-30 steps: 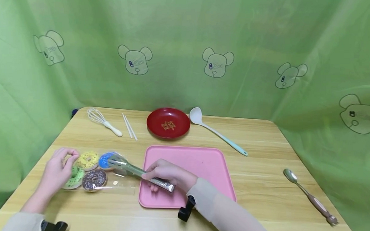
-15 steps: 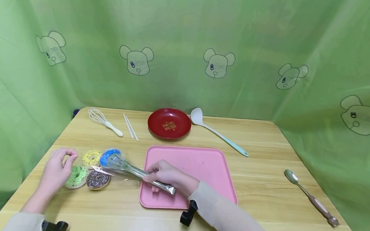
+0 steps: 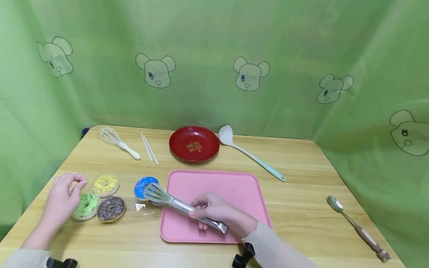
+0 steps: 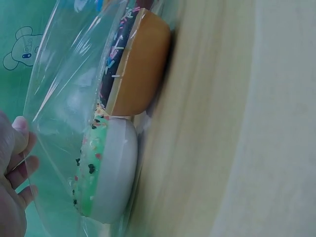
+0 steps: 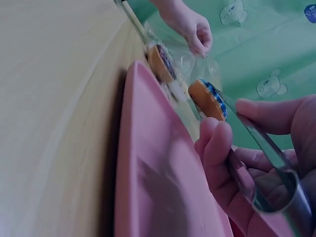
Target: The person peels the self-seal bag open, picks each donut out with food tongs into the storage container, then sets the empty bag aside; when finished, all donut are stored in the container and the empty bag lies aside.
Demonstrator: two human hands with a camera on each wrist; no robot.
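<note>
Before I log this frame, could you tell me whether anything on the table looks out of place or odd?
Mostly tidy. One oddity: the blue doughnut, gripped by the tongs in the right hand, sits apart from the yellow, green and chocolate ones, which lie under a crumpled clear bag pinched by the left hand.

I see a light wooden table (image 3: 300, 166). Along its far edge lie a whisk (image 3: 117, 140), white chopsticks (image 3: 149, 148), a red dish (image 3: 194, 143) and a pale ladle (image 3: 250, 155). A pink tray (image 3: 234, 188) sits near centre. At left lie yellow (image 3: 105, 185), green (image 3: 86, 206), chocolate (image 3: 111, 209) and blue (image 3: 142, 186) doughnuts on clear plastic film (image 3: 146, 209). A metal spoon (image 3: 356, 227) lies at the right.
</note>
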